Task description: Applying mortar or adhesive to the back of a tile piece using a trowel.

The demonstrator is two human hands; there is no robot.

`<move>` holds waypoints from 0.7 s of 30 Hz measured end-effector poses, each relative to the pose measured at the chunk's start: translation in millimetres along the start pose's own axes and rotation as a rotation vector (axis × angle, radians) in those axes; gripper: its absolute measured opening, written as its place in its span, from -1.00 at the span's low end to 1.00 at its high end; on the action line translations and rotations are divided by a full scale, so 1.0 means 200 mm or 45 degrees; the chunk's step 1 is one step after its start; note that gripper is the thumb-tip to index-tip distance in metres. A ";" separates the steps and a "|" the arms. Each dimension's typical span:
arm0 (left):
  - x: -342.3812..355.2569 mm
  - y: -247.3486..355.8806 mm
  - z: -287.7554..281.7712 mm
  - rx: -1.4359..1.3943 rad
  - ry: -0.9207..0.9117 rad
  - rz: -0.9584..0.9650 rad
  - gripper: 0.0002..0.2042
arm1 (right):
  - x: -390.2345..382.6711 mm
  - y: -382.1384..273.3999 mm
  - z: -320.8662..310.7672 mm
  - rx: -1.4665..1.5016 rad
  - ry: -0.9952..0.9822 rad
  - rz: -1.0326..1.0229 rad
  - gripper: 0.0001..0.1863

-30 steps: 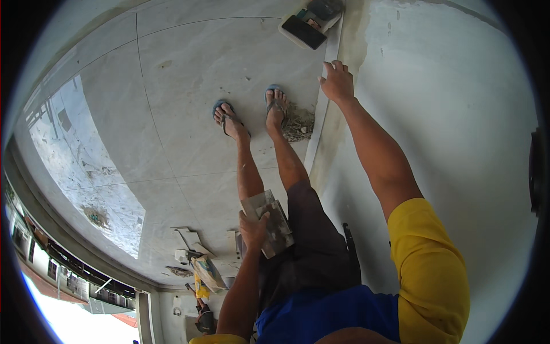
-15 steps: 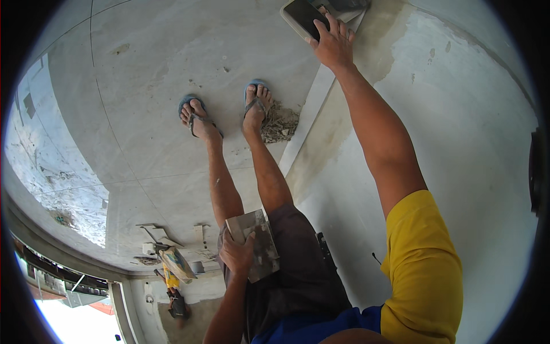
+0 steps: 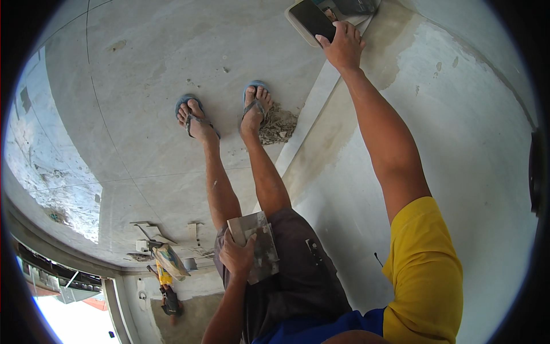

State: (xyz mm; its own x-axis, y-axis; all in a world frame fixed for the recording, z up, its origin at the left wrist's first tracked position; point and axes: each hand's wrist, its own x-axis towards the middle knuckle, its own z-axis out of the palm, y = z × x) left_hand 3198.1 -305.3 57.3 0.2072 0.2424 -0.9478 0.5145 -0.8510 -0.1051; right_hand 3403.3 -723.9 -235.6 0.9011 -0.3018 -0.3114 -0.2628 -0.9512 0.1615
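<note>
The left hand [image 3: 238, 256] clamps a flat grey rectangular tool [image 3: 266, 247]; apart, the right hand [image 3: 345, 48], grip unclear, meets a black rectangular phone's [image 3: 311, 20] edge.

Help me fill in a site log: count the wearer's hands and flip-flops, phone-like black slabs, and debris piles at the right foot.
Hands: 2 (left hand, right hand)
Flip-flops: 2
Phone-like black slab: 1
Debris pile at right foot: 1
Total: 6

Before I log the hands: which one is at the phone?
The right hand, its fingers at the edge of the phone; whether it grips is unclear. The left hand instead holds a flat plate in front of the shorts.
</note>
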 end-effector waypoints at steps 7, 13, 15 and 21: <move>0.01 0.02 0.02 0.025 -0.011 -0.001 -0.23 | 0.01 0.08 0.04 0.052 -0.022 -0.041 -0.38; 0.01 0.05 0.02 0.044 -0.008 0.007 -0.23 | 0.02 0.11 0.06 0.083 -0.018 -0.003 -0.42; 0.01 0.07 0.02 0.057 -0.010 0.004 -0.24 | 0.03 0.11 0.06 0.070 -0.052 0.024 -0.43; 0.01 0.10 0.01 0.017 -0.047 -0.022 -0.25 | 0.03 0.11 0.08 0.104 -0.051 0.016 -0.41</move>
State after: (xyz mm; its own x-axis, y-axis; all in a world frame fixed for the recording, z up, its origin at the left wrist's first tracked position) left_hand 3207.2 -322.6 52.4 0.1671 0.2402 -0.9562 0.5065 -0.8530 -0.1258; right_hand 3398.6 -747.3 -248.3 0.8836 -0.3143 -0.3471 -0.3024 -0.9490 0.0893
